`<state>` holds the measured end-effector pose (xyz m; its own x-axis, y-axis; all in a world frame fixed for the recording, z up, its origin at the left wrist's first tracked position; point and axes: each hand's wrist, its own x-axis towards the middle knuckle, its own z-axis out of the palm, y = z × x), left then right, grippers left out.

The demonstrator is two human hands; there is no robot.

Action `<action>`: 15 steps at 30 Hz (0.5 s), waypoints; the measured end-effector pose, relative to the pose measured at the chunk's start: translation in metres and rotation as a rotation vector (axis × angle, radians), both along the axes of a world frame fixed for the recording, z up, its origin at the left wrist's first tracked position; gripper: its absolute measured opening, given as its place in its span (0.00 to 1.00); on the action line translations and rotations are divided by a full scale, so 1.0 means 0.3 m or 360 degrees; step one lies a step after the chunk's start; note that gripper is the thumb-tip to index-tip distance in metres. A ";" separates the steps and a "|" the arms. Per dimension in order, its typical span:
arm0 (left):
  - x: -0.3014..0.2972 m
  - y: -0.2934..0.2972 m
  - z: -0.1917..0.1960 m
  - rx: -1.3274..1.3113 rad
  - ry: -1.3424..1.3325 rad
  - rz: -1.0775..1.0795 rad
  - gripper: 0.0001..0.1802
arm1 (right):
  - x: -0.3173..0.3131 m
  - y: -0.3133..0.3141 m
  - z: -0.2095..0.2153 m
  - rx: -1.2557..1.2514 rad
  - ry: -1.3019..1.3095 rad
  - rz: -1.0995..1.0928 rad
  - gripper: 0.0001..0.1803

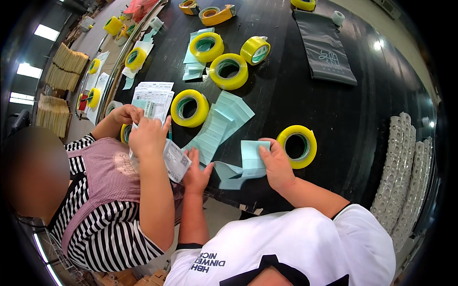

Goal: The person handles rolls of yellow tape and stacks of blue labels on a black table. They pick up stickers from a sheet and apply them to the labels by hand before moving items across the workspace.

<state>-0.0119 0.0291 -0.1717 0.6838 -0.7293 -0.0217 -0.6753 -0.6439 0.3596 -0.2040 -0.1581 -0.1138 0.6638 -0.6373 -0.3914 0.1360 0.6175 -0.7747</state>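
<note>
The surface [343, 109] was a big black one, with brown stacks [67, 65] off in the background past its left edge. Near the edge closest to you, your right hand [277, 167] was pinching a folded pale blue strip [253, 155], its lower panels drooping off to the left. Your left hand [195, 176] was open, fingers spread at the lower end of the loose blue strips [231, 112]; couldn't tell if it was pressing on them.

IMO a light pinch close to a crease suited paper that thin, and squaring the panels edge to edge was the bit to get right, since the droopy ones looked likely to fold the wrong way. Also, a yellow tape roll [298, 163] lay just beside your right hand, toward the right edge, so it was worth minding. Your co-worker [105, 164] was close on your left, so small moves there seemed smarter.
</note>
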 end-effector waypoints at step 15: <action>-0.201 -0.049 0.115 -0.0556 -0.0484 -0.0152 0.11 | 0.028 -0.021 -0.029 -0.0842 0.0687 0.0632 0.39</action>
<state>-0.0721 0.0143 -0.1373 0.5507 -0.7171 0.4272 -0.8338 -0.4493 0.3206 -0.1957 -0.1643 -0.1224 0.7392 -0.5580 -0.3771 -0.3970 0.0914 -0.9133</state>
